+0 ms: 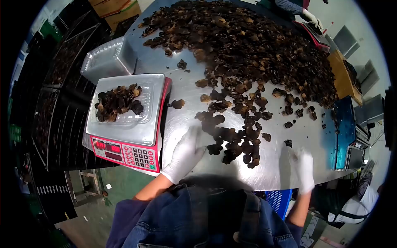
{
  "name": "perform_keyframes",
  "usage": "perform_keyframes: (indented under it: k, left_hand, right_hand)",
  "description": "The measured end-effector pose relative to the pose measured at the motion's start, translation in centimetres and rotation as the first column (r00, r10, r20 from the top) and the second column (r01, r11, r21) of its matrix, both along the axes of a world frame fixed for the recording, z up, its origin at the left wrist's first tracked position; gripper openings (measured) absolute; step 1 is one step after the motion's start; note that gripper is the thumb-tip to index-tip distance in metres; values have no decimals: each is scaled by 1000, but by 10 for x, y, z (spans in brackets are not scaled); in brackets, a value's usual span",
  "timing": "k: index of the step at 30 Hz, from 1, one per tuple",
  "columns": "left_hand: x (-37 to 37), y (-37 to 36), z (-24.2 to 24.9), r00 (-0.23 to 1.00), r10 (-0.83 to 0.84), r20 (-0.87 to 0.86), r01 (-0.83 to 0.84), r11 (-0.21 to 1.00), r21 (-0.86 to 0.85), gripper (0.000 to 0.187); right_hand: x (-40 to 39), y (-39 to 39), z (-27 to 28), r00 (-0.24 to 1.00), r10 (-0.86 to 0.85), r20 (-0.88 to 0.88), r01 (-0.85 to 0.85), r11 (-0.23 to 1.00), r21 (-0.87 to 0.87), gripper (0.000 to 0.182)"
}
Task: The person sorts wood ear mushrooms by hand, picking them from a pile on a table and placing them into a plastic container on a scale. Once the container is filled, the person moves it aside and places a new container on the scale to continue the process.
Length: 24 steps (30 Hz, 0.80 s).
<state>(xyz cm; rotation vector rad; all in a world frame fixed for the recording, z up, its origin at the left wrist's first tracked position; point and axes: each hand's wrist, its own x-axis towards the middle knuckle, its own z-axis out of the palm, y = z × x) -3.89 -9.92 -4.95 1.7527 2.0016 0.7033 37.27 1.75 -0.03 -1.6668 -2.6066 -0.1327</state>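
My left hand (186,152), in a white glove, rests on the metal table between the scale and a small spread of dark fungus pieces. Its thumb stands apart from the fingers and nothing shows in it. My right hand (302,167), also gloved, is at the table's front edge on the right. Its fingers are slightly bent, somewhat blurred, and hold nothing visible. Between the hands lie loose pieces of black fungus (233,149). On the red scale (154,136), a clear plastic tray (145,108) holds a small heap of black fungus (118,101).
A stack of clear trays (109,62) stands behind the scale. A large fungus pile (256,49) covers the table's far side. Another person's gloved hand (312,18) is at a second scale (316,39). Dark racks (68,120) stand left; a blue crate (278,200) is below.
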Motion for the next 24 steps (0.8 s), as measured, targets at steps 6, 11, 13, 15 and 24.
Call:
perform_keyframes:
  k: [6, 11, 13, 15, 24]
  left_hand:
    - [-4, 50, 5, 968, 149, -204, -96, 964, 247, 35]
    - [-9, 96, -21, 867, 107, -487, -64, 992, 105, 12]
    - [-18, 102, -17, 912, 133, -389, -127, 991, 41, 12]
    - [-21, 89, -7, 936, 243, -253, -157, 935, 318, 15]
    - [120, 18, 69, 636, -716, 289, 708, 690, 150, 26]
  right_hand:
    - [94, -122, -4, 963, -252, 93, 262, 956, -129, 6]
    - [28, -124, -24, 964, -226, -142, 231, 973, 22, 10]
    - [6, -114, -21, 972, -201, -123, 211, 975, 73, 9]
    - [2, -110, -14, 964, -235, -126, 245, 967, 67, 8]
    - [-9, -80, 24, 984, -151, -99, 165, 975, 152, 14]
